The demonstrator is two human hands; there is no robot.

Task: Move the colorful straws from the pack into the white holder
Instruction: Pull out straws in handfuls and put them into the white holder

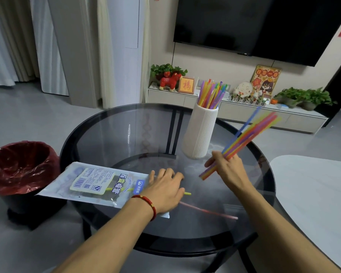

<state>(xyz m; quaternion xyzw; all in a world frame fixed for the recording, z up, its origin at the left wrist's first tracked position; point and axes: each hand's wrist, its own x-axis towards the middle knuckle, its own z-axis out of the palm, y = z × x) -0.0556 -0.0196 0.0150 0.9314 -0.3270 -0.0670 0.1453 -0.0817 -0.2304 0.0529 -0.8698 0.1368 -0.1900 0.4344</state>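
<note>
Alignment between the bundle of colorful straws (242, 141) and the mouth of the white ribbed holder (202, 133) is the relation on which the coming move is judged to depend. The bundle is gripped near its lower end by the right hand (227, 167), fingers curled round it. Its long axis is tilted, rising up and to the right, away from the holder. The holder stands upright on the round glass table (110, 133), up and to the left of the right hand, near but not touching it. Straws already inserted (212, 92) are seen fanning out of its opening.

The right hand is the nearer one to the holder. A re-orientation of the bundle toward vertical, lower ends above the opening, is judged to be required before lowering.

The straw pack (98, 183) lies flat at the table's left edge. Its open end is pressed by the left hand (164, 189), fingers spread and fairly straight. A yellow straw (187, 193) protrudes just beside that hand. A red straw (209, 210) lies loose on the glass.
</note>
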